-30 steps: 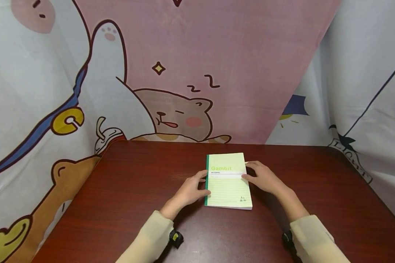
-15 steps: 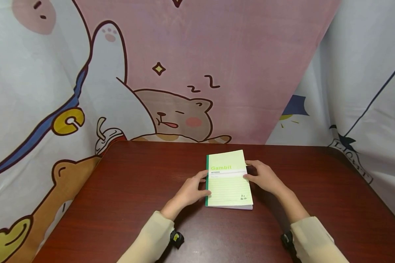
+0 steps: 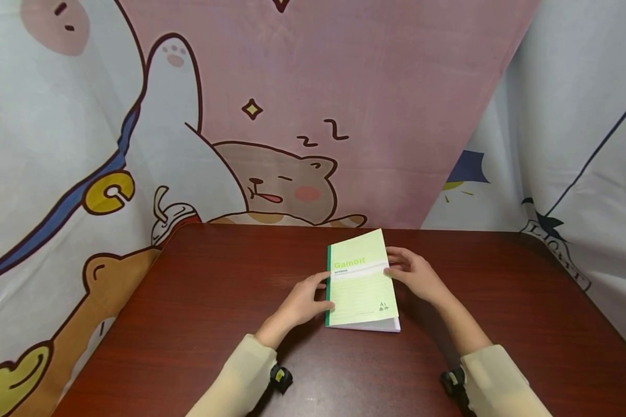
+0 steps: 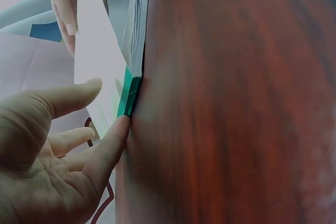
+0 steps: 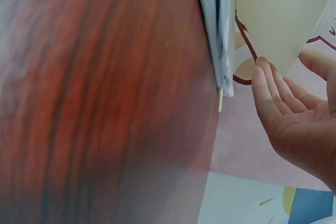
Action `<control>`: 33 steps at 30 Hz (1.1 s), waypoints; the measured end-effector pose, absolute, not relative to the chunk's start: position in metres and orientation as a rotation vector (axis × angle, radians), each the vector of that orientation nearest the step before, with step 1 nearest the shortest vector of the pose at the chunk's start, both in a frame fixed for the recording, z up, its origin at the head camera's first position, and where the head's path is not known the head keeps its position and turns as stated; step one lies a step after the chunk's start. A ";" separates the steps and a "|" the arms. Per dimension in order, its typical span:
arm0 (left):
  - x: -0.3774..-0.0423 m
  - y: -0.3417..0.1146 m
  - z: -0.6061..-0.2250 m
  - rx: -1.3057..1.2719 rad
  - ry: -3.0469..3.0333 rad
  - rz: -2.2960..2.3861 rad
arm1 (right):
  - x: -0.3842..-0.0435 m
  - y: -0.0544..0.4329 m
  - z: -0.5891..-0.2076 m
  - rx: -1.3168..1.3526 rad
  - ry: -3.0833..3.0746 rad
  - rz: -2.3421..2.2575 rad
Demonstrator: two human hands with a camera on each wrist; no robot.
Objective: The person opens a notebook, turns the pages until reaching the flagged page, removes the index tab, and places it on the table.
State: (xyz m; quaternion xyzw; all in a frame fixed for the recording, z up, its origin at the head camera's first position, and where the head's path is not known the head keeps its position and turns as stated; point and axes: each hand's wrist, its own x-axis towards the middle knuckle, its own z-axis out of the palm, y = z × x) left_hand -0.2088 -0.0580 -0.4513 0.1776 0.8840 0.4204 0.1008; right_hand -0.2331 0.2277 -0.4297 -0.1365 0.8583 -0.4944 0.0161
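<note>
A pale green notebook (image 3: 360, 284) with a dark green spine lies on the table, its front cover lifted along the right side. White pages (image 5: 210, 35) show beneath the raised cover in the right wrist view. My right hand (image 3: 419, 278) pinches the cover's free edge between thumb and fingers. At the spine, my left hand (image 3: 299, 301) touches the notebook with fairly straight fingers, the thumb by the front cover. The left wrist view shows one fingertip against the green spine (image 4: 128, 95). A thin pale strip (image 5: 220, 100) sticks out from under the pages.
The dark red wooden table (image 3: 214, 324) extends around the notebook on all sides. Behind it hangs a cloth backdrop (image 3: 396, 104) with cartoon animals, and a white cloth (image 3: 594, 145) hangs at the right.
The front cover has risen along its right edge, tilting toward the spine. My right hand has moved slightly up with it, while the left hand stays at the spine.
</note>
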 end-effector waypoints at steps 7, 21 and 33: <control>-0.209 -0.059 -0.450 0.533 2.600 1.286 | -0.230 0.219 -0.420 -0.351 2.482 -1.753; -0.213 -0.066 -0.439 0.593 2.632 1.372 | -0.225 0.196 -0.410 -0.302 2.348 -1.949; -0.217 -0.061 -0.413 0.623 2.594 1.534 | -0.224 0.180 -0.403 -0.381 2.248 -2.026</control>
